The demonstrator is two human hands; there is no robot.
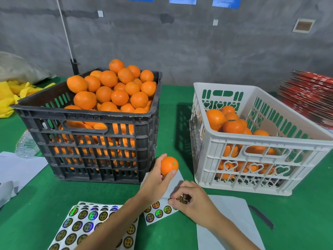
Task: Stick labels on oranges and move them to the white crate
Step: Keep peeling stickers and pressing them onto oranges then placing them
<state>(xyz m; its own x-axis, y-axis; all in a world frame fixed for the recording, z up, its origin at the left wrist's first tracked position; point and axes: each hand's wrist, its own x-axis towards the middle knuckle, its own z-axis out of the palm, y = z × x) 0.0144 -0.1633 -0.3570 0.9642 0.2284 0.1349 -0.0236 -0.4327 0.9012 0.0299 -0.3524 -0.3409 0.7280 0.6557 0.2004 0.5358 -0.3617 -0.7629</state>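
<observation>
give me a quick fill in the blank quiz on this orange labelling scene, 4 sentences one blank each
1. The left hand holds one ____ above the green table.
2. The right hand pinches a label on the small sticker sheet with its ____.
3. The heaped, fuller crate is the ____ crate.
4. The white crate stands to the ____ of the fuller crate.

Missing words: orange; fingers; black; right
</observation>
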